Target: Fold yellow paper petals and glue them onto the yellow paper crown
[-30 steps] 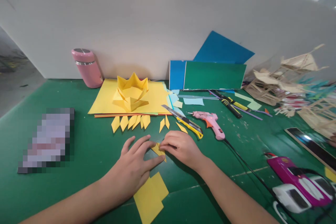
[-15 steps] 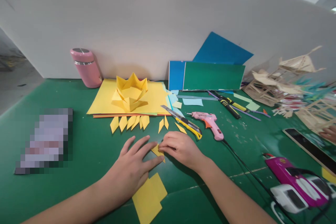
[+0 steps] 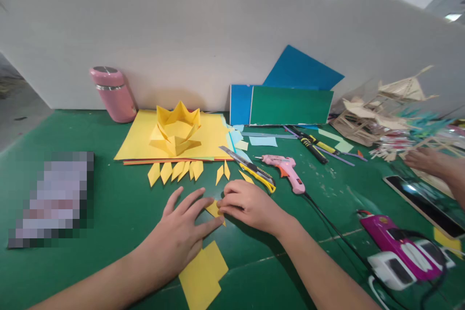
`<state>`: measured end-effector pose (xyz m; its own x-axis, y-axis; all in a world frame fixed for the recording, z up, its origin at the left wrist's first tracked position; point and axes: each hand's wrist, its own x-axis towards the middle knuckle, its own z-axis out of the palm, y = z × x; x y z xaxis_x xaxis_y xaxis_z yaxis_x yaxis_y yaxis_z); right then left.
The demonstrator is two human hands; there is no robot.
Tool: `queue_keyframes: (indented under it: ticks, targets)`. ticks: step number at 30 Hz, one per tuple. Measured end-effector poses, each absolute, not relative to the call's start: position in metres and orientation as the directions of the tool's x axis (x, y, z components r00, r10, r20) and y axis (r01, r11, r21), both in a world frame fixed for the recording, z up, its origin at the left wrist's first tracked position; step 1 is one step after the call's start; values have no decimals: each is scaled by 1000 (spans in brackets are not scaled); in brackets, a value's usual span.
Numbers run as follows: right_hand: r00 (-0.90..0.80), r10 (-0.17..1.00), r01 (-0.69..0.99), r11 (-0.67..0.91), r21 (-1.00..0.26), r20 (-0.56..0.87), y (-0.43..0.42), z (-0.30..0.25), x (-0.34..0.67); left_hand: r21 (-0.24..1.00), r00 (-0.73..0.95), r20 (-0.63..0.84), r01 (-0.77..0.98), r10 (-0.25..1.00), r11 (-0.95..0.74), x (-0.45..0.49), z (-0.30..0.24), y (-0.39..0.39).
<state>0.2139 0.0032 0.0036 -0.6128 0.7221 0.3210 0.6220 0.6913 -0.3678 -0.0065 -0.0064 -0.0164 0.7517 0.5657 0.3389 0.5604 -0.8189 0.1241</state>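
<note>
A small piece of yellow paper (image 3: 212, 209) lies flat on the green table between my hands. My left hand (image 3: 181, 230) has its fingers spread, with index finger and thumb resting at the paper's left and lower edges. The fingers of my right hand (image 3: 241, 203) are pinched together on its right side and partly cover it. Below my left hand lie overlapping yellow paper squares (image 3: 205, 276), one edge hidden by the wrist. Folded yellow diamond pieces (image 3: 178, 171) form a row beyond my hands, with two more diamonds (image 3: 222, 172) to their right.
A folded yellow paper crown shape (image 3: 176, 131) sits on yellow sheets (image 3: 127, 143). A utility knife (image 3: 254, 170), pink glue gun (image 3: 285, 169) and pliers (image 3: 310, 145) lie beyond my right hand. A power strip (image 3: 403, 247), phone (image 3: 421, 203) and another person's hand (image 3: 428, 161) are at right.
The view has shifted slightly right. The other person's hand and forearm reach further into view at right. My own hands keep nearly the same pose on the yellow paper.
</note>
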Motion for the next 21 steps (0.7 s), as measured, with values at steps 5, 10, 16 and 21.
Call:
queue_keyframes:
  ticks: [5, 10, 16, 21]
  targets:
    - [-609, 724, 633, 689, -352, 324, 3, 2, 213, 140, 752, 329, 560, 572, -817, -6, -15, -6]
    - [-613, 740, 664, 672, -328, 276, 2, 1, 210, 126, 782, 306, 532, 543, -837, -7, -17, -5]
    - [-604, 748, 676, 664, -319, 275, 2, 3, 209, 145, 806, 257, 513, 533, -846, -4, -7, -3]
    - [-614, 739, 665, 673, -324, 275, 1, 5, 211, 154, 795, 308, 501, 523, -852, -5, -12, -5]
